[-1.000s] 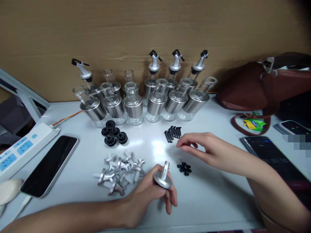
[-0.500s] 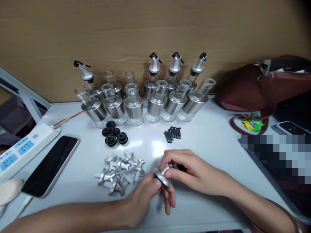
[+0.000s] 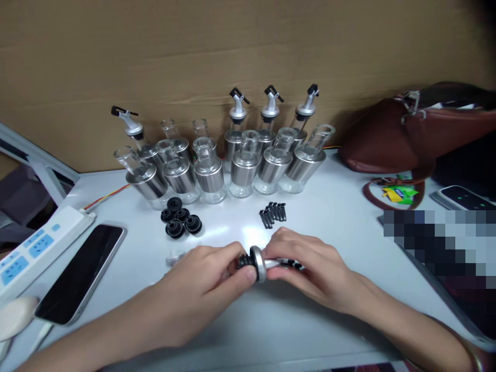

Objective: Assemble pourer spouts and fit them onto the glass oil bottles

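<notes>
Silver pourer (image 3: 258, 264): lay sideways between the two hands, over the desk (image 3: 232, 333), its round collar facing the gap between them.
Left fingers (image 3: 247, 276): gripped the black ribbed stopper (image 3: 244, 261) end, the thumb against the collar.
Right fingers (image 3: 284, 249): pinched the spout (image 3: 272, 263); the smooth metal might have slid or twisted loose if the two grips pulled unevenly.
Dark bits (image 3: 296, 265): showed beside the right thumb, too hidden to tell whether held or on the desk; a low sweep could have scattered loose ones.
Black levers (image 3: 273, 214): sat bunched just beyond the right knuckles, where a brush might have spread them.
Silver part (image 3: 176, 257): peeped out past the left hand, which risked nudging it unseen.
Black stoppers (image 3: 183, 219): clustered farther back, round enough to roll if bumped.
Glass bottles (image 3: 243, 173): stood crowded behind, some topped; a stray reach could have tipped one into its neighbour.
</notes>
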`<state>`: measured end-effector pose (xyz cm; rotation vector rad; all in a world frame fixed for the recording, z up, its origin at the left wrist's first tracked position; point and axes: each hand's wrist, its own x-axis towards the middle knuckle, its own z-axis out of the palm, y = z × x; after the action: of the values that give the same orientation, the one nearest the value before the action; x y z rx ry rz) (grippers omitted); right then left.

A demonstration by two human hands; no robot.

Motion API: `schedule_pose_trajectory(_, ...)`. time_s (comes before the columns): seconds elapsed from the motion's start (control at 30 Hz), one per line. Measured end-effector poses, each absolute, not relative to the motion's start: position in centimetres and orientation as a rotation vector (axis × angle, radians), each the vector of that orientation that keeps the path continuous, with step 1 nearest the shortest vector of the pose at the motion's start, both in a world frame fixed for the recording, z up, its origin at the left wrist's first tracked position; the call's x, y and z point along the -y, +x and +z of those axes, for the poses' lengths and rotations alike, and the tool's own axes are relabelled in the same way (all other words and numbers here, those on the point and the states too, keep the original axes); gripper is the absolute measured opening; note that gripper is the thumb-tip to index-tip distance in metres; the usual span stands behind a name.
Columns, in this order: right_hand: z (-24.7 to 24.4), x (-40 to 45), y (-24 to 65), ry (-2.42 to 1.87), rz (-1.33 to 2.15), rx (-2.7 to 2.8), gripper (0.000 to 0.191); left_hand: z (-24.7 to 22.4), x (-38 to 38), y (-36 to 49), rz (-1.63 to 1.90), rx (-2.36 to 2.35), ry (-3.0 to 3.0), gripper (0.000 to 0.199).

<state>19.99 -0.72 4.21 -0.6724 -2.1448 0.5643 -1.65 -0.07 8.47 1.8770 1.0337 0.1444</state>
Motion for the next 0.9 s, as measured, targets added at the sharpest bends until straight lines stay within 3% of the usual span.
schedule_pose_trajectory(0.1, 4.1, 0.6, 19.9, -0.642, 0.451, 2.164, 0.010, 8.1, -0.1, -1.4, 0.207, -0.955, 1.885, 0.032)
schedule_pose_trajectory(0.27, 4.7, 0.9, 19.7, -0.762, 0.157, 2.352, 0.027, 7.6, -0.5, -1.2, 0.355, -0.870, 2.144, 0.021)
schedule_pose_trajectory(0.37, 5.1, 1.2, 19.6, -0.698, 0.158, 2.375, 0.033, 7.3, -0.4, -1.0, 0.498, -0.719, 2.262, 0.020)
schedule_pose_trajectory(0.6, 6.3, 1.3, 19.8, -0.700, 0.743, 2.271, 0.034, 6.7, -0.1, -0.8, 0.687, -0.593, 2.341, 0.025)
schedule_pose_trajectory(0.77, 6.6, 1.4, 20.0, -0.841, 1.146, 2.136, 0.038, 7.4, -1.0, -1.3, 0.653, -0.483, 2.721, 0.026)
schedule_pose_trajectory(0.9, 6.4, 1.5, 20.0, -0.961, 1.841, 1.756, 0.044, 8.2, -1.1, -1.7, 0.599, -0.358, 3.091, 0.031)
